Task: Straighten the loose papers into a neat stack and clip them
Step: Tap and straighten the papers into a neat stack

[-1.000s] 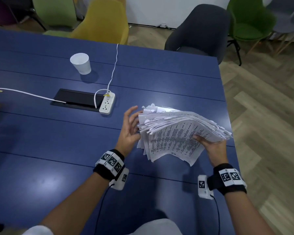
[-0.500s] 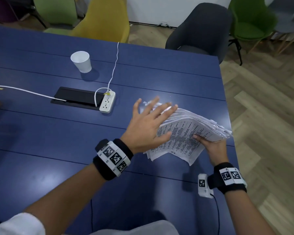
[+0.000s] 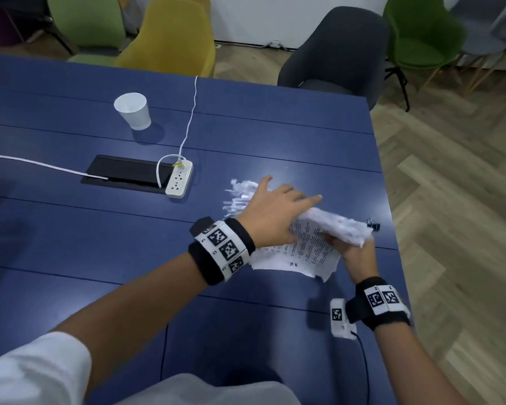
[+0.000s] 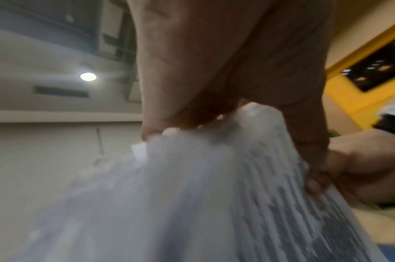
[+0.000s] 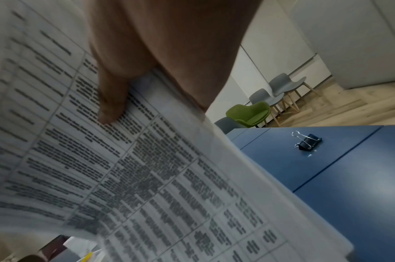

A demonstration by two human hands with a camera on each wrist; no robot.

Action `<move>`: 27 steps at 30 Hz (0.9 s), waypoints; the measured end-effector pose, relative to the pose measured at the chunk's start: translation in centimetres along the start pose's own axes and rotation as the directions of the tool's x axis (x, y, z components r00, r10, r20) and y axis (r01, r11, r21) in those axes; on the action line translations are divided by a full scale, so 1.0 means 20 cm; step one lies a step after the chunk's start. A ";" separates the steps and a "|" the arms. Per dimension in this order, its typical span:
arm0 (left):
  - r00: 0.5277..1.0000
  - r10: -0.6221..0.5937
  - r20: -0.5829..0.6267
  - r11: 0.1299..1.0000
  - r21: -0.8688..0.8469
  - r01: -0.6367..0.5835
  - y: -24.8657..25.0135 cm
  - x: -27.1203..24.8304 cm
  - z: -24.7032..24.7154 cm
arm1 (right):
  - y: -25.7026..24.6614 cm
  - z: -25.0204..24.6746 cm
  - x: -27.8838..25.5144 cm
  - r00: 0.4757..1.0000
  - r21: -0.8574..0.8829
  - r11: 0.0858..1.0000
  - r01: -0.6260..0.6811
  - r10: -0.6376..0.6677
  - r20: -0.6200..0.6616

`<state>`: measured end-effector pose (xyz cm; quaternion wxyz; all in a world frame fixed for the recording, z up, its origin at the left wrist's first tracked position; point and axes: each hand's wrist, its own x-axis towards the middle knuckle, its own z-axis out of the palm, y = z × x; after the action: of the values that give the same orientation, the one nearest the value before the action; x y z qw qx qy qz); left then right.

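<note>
A thick, uneven stack of printed papers (image 3: 310, 249) is at the right end of the blue table (image 3: 100, 258), its sheets fanned out at the far left. My left hand (image 3: 281, 209) lies over the top of the stack with fingers spread and fairly straight. My right hand (image 3: 349, 247) grips the stack's right edge, its thumb (image 5: 111, 106) on the printed top sheet (image 5: 147, 177). In the blurred left wrist view the papers (image 4: 192, 195) fill the lower frame under my palm. A black binder clip (image 3: 373, 225) lies on the table just right of the stack, also seen as the clip (image 5: 309, 141).
A white paper cup (image 3: 133, 111) stands at the back. A white power strip (image 3: 179, 178) with cables lies beside a black cable hatch (image 3: 126, 173). The table's right edge (image 3: 390, 206) runs just past the clip. Grey (image 3: 333, 54), yellow (image 3: 170, 39) and green chairs stand beyond.
My left hand went from the stack's left edge to lie on top of it. The stack has dropped lower and flatter, and the binder clip now shows beside it.
</note>
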<state>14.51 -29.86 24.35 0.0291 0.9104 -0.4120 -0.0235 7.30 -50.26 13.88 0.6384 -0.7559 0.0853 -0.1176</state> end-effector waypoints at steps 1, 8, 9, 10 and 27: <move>1.000 -0.027 -0.007 0.998 -0.053 0.026 -0.04 -0.01 0.00 | 0.02 0.00 0.00 1.000 -0.036 0.999 -0.003 0.003 -0.003; 0.907 -0.419 0.025 0.552 -0.787 0.277 -0.42 -0.29 0.18 | -0.04 -0.04 0.04 0.982 0.229 0.972 -0.047 0.086 -0.166; 0.903 -0.420 0.093 0.473 -0.826 0.306 -0.41 -0.32 0.24 | -0.04 -0.05 0.05 0.981 0.261 0.964 -0.042 0.090 -0.175; 0.895 -0.424 0.138 0.416 -0.849 0.328 -0.40 -0.33 0.30 | -0.04 -0.06 0.07 0.980 0.275 0.961 -0.036 0.087 -0.176; 0.710 -0.704 -0.018 0.150 -0.981 0.124 -0.01 -0.37 0.49 | -0.16 0.10 -0.20 0.984 0.184 0.981 0.061 -0.028 -0.177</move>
<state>9.18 -24.43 14.74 0.6483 0.7602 -0.0115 -0.0404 3.93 -46.62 16.41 0.6944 -0.6806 0.1119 -0.2050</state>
